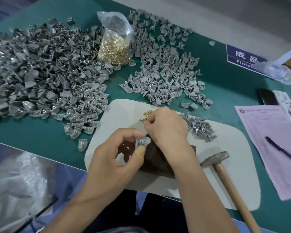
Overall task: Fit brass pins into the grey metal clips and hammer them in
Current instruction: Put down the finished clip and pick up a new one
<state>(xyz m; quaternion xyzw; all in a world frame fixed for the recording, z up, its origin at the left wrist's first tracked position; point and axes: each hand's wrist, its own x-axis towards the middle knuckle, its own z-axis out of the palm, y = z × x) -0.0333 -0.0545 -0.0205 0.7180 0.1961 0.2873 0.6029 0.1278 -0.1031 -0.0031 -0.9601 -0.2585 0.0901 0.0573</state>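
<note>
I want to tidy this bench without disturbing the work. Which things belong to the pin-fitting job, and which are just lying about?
Job: clip pinched in left hand; loose brass pins by right hand; hammer; dark block; bag of pins.

Lying about: pen; pink form; phone.

We see a green surface (118, 91) carrying a large heap of grey clips with brass pins (40, 78) on the left and a paler heap of bare clips (166, 68) on the right. Between them stands a clear bag of brass pins (115, 47). Near us lies a pale mat (225, 165); to its right, pink paper (267, 142), and farther back a blue sign (242, 56).
</note>
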